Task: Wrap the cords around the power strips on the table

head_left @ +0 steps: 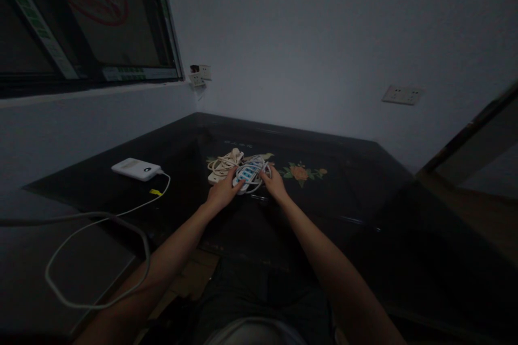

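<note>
A white power strip with a blue socket face (247,173) lies in the middle of the dark table, its pale cord (261,164) looped around it. My left hand (223,192) grips its near left end, thumb on the blue face. On the right side, my right hand (275,183) has its fingers closed on the looped cord and the strip's edge. Just left of it, partly overlapped, lies a cream power strip (214,178) with its own bundled cord and plug (234,153).
A white power bank (137,168) sits at the table's left, a white cable (168,183) running from it and looping over my left forearm. Wall sockets (402,95) are at the back right and beside the window (198,75). The glossy table (332,210) has a flower print.
</note>
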`<state>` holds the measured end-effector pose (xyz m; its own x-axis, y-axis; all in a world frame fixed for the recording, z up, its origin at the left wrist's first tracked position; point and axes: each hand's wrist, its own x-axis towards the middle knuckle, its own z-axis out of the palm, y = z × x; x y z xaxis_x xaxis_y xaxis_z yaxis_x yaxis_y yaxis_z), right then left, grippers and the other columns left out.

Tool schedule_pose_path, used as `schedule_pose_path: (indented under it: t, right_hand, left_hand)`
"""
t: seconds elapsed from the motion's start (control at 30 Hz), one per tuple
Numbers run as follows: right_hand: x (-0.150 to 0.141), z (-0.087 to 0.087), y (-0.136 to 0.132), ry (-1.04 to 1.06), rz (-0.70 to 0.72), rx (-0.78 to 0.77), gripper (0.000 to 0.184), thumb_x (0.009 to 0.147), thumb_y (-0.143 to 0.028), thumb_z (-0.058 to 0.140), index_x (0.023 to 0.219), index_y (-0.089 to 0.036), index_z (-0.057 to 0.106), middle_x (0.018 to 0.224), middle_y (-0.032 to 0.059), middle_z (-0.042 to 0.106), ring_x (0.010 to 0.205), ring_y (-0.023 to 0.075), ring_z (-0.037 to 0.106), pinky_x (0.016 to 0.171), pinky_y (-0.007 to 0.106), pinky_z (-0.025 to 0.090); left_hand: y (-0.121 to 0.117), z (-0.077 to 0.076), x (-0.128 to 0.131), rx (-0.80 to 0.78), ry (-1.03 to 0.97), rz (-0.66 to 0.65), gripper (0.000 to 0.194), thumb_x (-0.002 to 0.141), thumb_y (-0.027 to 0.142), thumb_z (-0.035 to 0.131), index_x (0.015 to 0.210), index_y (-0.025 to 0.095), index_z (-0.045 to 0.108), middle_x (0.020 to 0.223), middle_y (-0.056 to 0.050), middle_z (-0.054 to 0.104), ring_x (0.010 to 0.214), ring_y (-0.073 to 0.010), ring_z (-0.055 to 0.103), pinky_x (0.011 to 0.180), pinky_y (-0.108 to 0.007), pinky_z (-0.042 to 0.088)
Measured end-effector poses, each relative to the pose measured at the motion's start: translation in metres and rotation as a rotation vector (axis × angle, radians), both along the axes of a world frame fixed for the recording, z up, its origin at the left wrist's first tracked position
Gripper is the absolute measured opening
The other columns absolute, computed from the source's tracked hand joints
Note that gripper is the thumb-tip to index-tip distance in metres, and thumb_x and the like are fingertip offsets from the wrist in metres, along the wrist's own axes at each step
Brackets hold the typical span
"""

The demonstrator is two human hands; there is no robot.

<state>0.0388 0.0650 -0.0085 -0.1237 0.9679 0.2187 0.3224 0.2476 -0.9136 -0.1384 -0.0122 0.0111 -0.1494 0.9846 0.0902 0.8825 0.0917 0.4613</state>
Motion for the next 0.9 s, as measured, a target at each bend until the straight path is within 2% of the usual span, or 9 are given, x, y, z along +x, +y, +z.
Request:
schedule_pose_path:
  t: [0.07, 0.17, 0.3, 0.43, 0.57, 0.73, 0.9]
  right_hand:
    - [0.0, 0.002, 0.002, 0.007, -0.001, -0.016, 0.026, 0.081, -0.024, 0.058, 0.106, -0.016, 0.06, 0.111, 0.0104, 0.067, 0.104, 0.0227, 0.061, 0.095, 0.038, 0.044]
    - [0.0, 0.003, 0.004, 0.042, 0.017, -0.067, 0.026, 0.08, -0.024, 0.06, 0.105, -0.019, 0.062, 0.109, 0.0087, 0.068, 0.103, 0.0229, 0.062, 0.091, 0.038, 0.047]
    - [0.0, 0.001, 0.004, 0.113, 0.058, -0.174, 0.026, 0.082, -0.026, 0.059, 0.107, -0.02, 0.06, 0.097, 0.006, 0.07, 0.087, 0.0209, 0.066, 0.075, 0.035, 0.056]
    - [-0.001, 0.0, 0.004, 0.185, 0.093, -0.297, 0.026, 0.084, -0.027, 0.055, 0.109, -0.018, 0.055, 0.093, 0.0056, 0.069, 0.067, 0.0179, 0.066, 0.057, 0.035, 0.058]
    - [-0.002, 0.003, 0.006, 0.215, 0.089, -0.369, 0.028, 0.084, -0.024, 0.055, 0.111, -0.019, 0.052, 0.094, 0.0058, 0.067, 0.063, 0.0172, 0.066, 0.052, 0.036, 0.059]
    - [-0.002, 0.009, 0.009, 0.137, 0.105, -0.378, 0.024, 0.084, -0.023, 0.053, 0.108, -0.017, 0.053, 0.088, 0.006, 0.069, 0.06, 0.0165, 0.065, 0.051, 0.034, 0.058]
    - [0.002, 0.016, 0.016, -0.065, 0.064, -0.314, 0.022, 0.08, -0.029, 0.062, 0.097, -0.016, 0.06, 0.081, 0.0063, 0.069, 0.061, 0.0193, 0.066, 0.055, 0.035, 0.056]
  left_hand:
    - [0.001, 0.0, -0.002, 0.009, -0.025, 0.002, 0.066, 0.087, 0.062, 0.035, 0.143, 0.028, 0.031, 0.124, -0.014, 0.062, 0.107, -0.0343, 0.062, 0.083, -0.04, 0.045]
    - [0.001, 0.0, -0.003, 0.01, -0.036, 0.006, 0.065, 0.087, 0.062, 0.037, 0.142, 0.029, 0.033, 0.129, -0.013, 0.06, 0.11, -0.0331, 0.061, 0.086, -0.039, 0.045]
    - [0.002, 0.0, -0.005, -0.018, -0.017, 0.004, 0.063, 0.087, 0.061, 0.038, 0.142, 0.029, 0.032, 0.13, -0.012, 0.059, 0.112, -0.0318, 0.06, 0.087, -0.038, 0.045]
    - [0.002, -0.001, -0.005, -0.025, -0.018, -0.01, 0.063, 0.088, 0.06, 0.037, 0.143, 0.028, 0.031, 0.13, -0.013, 0.059, 0.114, -0.032, 0.059, 0.088, -0.038, 0.044]
    - [0.002, -0.003, -0.005, -0.034, -0.015, -0.003, 0.065, 0.088, 0.061, 0.034, 0.143, 0.027, 0.029, 0.128, -0.014, 0.06, 0.112, -0.0328, 0.06, 0.086, -0.038, 0.044]
    - [0.001, -0.004, -0.001, -0.038, 0.014, 0.002, 0.064, 0.089, 0.061, 0.03, 0.141, 0.024, 0.031, 0.119, -0.016, 0.065, 0.106, -0.0329, 0.063, 0.083, -0.039, 0.045]
    - [-0.002, -0.002, 0.005, -0.041, 0.088, 0.036, 0.063, 0.089, 0.06, 0.027, 0.138, 0.021, 0.033, 0.112, -0.018, 0.068, 0.101, -0.0348, 0.065, 0.079, -0.041, 0.046]
